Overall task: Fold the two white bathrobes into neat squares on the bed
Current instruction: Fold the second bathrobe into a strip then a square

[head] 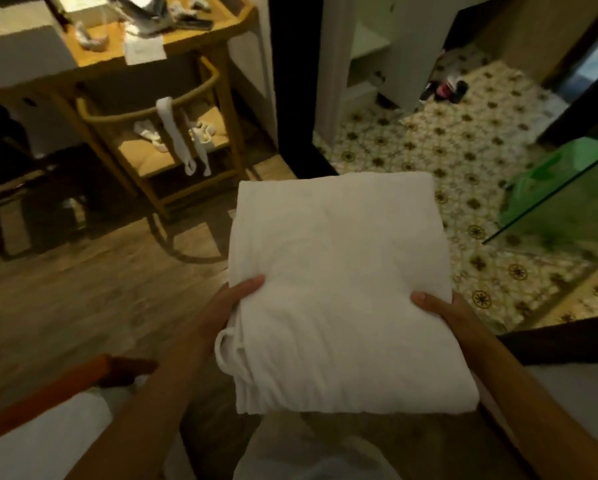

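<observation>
Folded white robe [339, 289] was held up in front of the person, above wood floor [82, 289]. L hand [230, 304] gripped its left edge, thumb on top, other fingers hidden under the cloth. R hand [441, 310] gripped the right edge the same way. Beyond: chair [124, 116] w/ white belt [172, 133] draped over it, tiled floor [463, 150] to the right.

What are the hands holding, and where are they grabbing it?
A folded white bathrobe: the left hand grips its left edge, the right hand its right edge, thumbs on top.
</observation>
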{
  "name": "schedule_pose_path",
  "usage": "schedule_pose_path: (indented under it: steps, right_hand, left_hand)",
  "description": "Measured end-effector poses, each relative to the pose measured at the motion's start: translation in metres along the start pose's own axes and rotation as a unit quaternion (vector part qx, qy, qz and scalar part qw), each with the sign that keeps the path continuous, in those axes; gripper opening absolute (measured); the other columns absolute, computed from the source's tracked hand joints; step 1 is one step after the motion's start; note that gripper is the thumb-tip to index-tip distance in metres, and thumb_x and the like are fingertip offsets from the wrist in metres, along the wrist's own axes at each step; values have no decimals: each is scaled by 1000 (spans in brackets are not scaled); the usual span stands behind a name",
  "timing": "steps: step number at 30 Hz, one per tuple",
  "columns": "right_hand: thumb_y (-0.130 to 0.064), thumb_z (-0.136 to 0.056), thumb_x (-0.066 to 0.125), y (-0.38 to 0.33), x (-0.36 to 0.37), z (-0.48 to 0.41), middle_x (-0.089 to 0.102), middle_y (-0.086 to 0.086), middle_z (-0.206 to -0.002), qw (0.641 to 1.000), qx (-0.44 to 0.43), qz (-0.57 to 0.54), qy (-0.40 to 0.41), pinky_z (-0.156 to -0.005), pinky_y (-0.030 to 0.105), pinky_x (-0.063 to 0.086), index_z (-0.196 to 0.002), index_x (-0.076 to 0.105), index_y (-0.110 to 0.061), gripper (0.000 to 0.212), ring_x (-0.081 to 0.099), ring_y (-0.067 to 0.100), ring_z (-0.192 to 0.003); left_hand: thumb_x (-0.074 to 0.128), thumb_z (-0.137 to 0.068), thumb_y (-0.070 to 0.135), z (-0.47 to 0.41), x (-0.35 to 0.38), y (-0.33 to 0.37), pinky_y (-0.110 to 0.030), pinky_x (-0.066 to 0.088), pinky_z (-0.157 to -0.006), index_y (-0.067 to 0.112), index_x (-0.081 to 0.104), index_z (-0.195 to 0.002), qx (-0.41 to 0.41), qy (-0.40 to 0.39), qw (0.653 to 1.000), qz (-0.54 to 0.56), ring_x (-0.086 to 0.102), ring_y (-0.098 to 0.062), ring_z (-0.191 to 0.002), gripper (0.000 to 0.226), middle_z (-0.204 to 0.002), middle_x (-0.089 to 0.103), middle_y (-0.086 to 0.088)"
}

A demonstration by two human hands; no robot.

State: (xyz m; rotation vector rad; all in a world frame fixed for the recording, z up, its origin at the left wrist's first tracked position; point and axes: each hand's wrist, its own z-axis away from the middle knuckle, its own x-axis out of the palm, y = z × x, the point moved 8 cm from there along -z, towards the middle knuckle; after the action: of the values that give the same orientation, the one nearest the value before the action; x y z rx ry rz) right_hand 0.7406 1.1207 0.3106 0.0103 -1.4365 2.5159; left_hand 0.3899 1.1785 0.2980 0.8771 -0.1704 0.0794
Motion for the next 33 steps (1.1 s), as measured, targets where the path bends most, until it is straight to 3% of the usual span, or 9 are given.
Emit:
schedule_pose_path:
  steps: [3,5,10,12,15,18,22,27,33]
  right_hand:
    - [-43,-47,96,-43,-32,-53,77,4,-109,999,-8,-9,43,-71,38,59,-117,66,-21,80,74,27,-95]
    - [-54,-28,97,-68,-54,-91,77,5,-106,998,-14,-11,65,-72,39,59,-115,67,-20,98,75,28,-93]
    - [-22,-70,80,-130,-114,-197,76,10,-109,996,-18,-47,79,-71,40,60,-114,68,-17,47,73,34,-97]
    - [-32,-61,88,-162,-142,-250,77,10,-106,995,-18,-49,80,-66,36,60,-114,68,-15,58,74,31,-94]
    - [-46,-36,99,-220,-179,-331,78,10,-103,998,-24,-13,54,-62,33,60,-115,68,-10,92,76,29,-89]
    - [-21,-63,90,-288,-214,-415,79,8,-96,999,-14,-4,38,-59,32,60,-114,67,-7,58,76,24,-81]
    - [-28,-61,89,-359,-238,-515,76,13,-109,1000,16,12,12,-67,37,61,-120,67,-6,67,75,31,-94]
    - [-17,-77,73,-442,-263,-658,77,10,-105,999,22,37,-2,-63,33,60,-119,66,-7,44,76,27,-91]
    - [-21,-78,78,-550,-293,-826,76,13,-111,998,37,51,8,-66,37,61,-124,64,-8,50,74,32,-95]
  left_hand:
    - [64,-95,26,-71,51,45,-31,51,-70,25,60,-108,-24,-43,999,-8,73,-15,-83,13,-88,78,9]
    - [68,-91,27,-116,81,73,-37,53,-79,23,61,-117,-32,-55,998,-2,71,-23,-103,28,-110,77,0]
    - [95,-52,51,-239,164,134,-48,52,-92,27,52,-139,-27,-79,996,-19,64,-32,-119,100,-132,68,-4]
    - [97,-44,57,-289,197,154,-53,50,-101,26,52,-140,-25,-82,996,-19,65,-33,-119,110,-133,69,-4]
    - [97,-51,51,-352,247,186,-56,48,-105,22,56,-137,-34,-62,998,1,66,-34,-118,99,-127,72,-6]
    - [85,-68,40,-408,305,235,-46,53,-88,16,60,-125,-45,-47,997,30,71,-32,-106,67,-104,80,-4]
    - [78,-82,32,-477,359,296,-44,53,-88,9,64,-116,-50,-25,997,61,75,-28,-94,44,-98,80,-7]
    - [97,-49,45,-601,414,375,-50,49,-103,10,65,-119,-38,-24,996,75,71,-37,-107,84,-109,78,-13]
    - [100,-35,52,-763,484,481,-38,54,-89,10,64,-124,-53,-42,994,82,75,-26,-100,104,-112,77,-10]
